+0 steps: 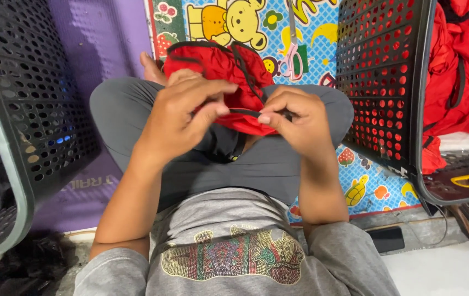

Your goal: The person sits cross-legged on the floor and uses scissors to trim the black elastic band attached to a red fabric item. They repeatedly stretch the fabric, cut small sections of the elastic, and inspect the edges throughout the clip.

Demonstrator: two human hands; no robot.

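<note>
I sit cross-legged and hold a red fabric piece (218,68) with black trim over my lap. My left hand (182,112) pinches the black strap (243,112) at its left end between thumb and fingers. My right hand (294,118) grips the same strap close beside it, thumb on top. The red fabric hangs behind both hands, partly hidden by them. Pink-handled scissors (292,52) lie on the colourful cartoon mat (366,186) beyond my right knee.
A black perforated basket (21,120) stands at my left. Another black perforated basket (382,77) at my right holds more red fabric (461,66). A purple mat (103,33) lies at the far left, and a dark phone (386,239) sits on the floor near my right elbow.
</note>
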